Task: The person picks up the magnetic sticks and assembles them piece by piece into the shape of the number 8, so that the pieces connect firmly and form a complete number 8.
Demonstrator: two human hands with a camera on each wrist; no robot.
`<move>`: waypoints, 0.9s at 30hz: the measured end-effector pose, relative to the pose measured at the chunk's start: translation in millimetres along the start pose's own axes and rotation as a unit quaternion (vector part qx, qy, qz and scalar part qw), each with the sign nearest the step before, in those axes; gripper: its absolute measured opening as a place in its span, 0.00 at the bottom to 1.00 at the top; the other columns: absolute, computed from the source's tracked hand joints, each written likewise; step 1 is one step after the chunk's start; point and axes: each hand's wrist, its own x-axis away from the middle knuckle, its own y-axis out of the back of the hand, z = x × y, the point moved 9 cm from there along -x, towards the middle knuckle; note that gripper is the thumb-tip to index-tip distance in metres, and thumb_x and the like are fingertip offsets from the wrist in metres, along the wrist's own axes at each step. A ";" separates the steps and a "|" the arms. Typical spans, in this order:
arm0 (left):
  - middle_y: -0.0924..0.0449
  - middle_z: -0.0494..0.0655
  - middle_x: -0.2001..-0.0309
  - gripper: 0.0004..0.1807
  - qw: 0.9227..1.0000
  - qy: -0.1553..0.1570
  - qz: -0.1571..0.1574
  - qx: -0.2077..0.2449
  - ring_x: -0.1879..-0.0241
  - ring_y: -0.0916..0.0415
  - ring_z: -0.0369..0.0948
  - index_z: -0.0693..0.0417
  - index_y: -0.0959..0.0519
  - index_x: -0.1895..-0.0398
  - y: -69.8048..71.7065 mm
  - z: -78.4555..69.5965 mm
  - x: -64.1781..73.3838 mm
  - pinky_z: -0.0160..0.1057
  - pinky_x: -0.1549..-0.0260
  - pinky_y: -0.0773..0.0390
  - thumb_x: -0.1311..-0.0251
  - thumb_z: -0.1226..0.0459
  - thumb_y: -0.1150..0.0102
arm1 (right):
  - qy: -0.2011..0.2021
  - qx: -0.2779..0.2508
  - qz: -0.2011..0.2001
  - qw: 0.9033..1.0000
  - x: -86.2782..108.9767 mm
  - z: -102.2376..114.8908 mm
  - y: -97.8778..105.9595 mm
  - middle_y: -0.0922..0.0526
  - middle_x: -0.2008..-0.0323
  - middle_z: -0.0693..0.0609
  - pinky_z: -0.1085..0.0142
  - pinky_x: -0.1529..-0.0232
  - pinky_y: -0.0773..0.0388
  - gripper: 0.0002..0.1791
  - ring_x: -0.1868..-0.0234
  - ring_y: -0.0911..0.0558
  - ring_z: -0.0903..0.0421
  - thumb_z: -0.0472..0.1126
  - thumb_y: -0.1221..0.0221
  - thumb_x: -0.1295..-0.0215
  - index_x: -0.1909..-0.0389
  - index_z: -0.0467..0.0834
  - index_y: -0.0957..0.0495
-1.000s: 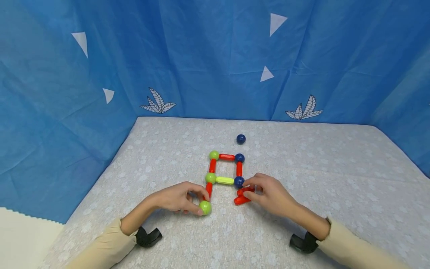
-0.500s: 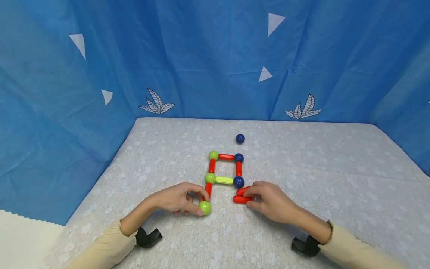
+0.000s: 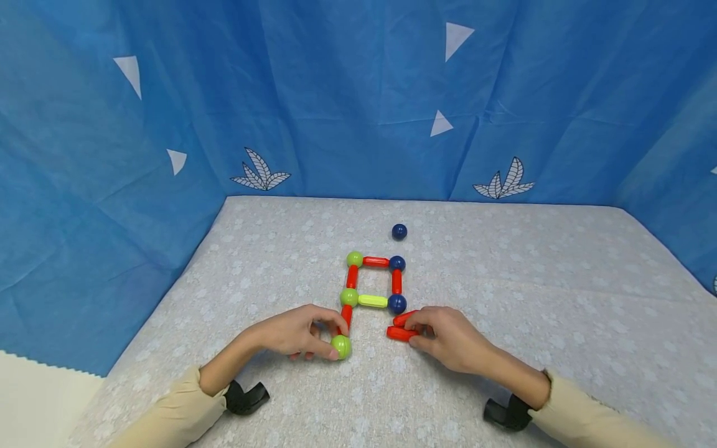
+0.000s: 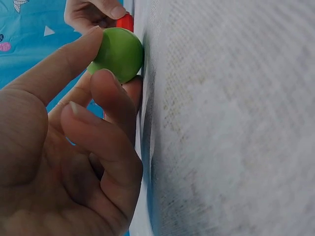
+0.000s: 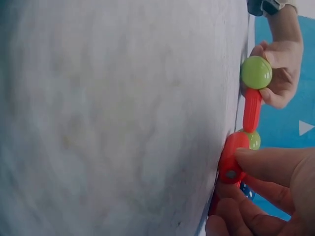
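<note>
My left hand (image 3: 297, 330) pinches a green ball (image 3: 341, 347) between thumb and fingertips; the left wrist view shows the ball (image 4: 119, 55) touching the cloth. A red magnetic rod (image 3: 346, 316) joins this ball to another green ball (image 3: 350, 297). My right hand (image 3: 448, 339) pinches a red magnetic rod (image 3: 400, 334), its thumb lying on the rod (image 5: 234, 156) in the right wrist view. Beside it, a second red rod (image 3: 404, 318) lies partly under the fingers, close to a dark blue ball (image 3: 397, 303). Whether the fingers also grip that second rod is hard to tell.
Beyond the hands, balls and rods form a flat square, with a yellow-green rod (image 3: 373, 301) as its near side. A loose dark blue ball (image 3: 399, 232) sits farther back. Pale patterned cloth (image 3: 532, 267) covers the table; a blue curtain (image 3: 347, 93) hangs behind.
The right hand has drawn slightly back from the near blue ball, and the nearer red rod has turned in its fingers. My left hand stays at the green ball.
</note>
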 end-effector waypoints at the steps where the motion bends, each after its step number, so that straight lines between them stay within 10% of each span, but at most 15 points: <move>1: 0.21 0.45 0.58 0.13 1.000 0.000 0.000 0.000 0.83 0.30 0.40 0.43 0.20 0.52 0.0 0.1 0.0 0.34 0.88 0.32 0.39 0.61 0.31 | 0.002 -0.005 -0.002 1.000 0.1 1.0 0.0 0.19 0.68 0.63 0.68 0.72 0.30 0.08 0.74 0.29 0.65 0.35 0.32 0.40 0.60 0.45 0.15; 7: 0.21 0.46 0.58 0.13 1.000 0.002 0.002 0.005 0.82 0.29 0.40 0.43 0.20 0.52 0.1 0.7 0.2 0.34 0.88 0.32 0.39 0.61 0.32 | 0.024 -0.042 -0.011 0.999 1.1 14.6 -4.2 0.17 0.59 0.59 0.68 0.69 0.26 0.09 0.70 0.27 0.65 0.35 0.33 0.39 0.58 0.46 0.15; 27: 0.20 0.46 0.59 0.12 1.000 -0.003 -0.001 0.016 0.82 0.28 0.41 0.43 0.19 0.53 0.4 -0.7 0.0 0.34 0.88 0.32 0.40 0.62 0.31 | 0.057 -0.078 0.028 0.995 -13.5 47.3 -29.4 0.24 0.72 0.66 0.70 0.71 0.28 0.06 0.72 0.27 0.67 0.36 0.34 0.38 0.62 0.49 0.15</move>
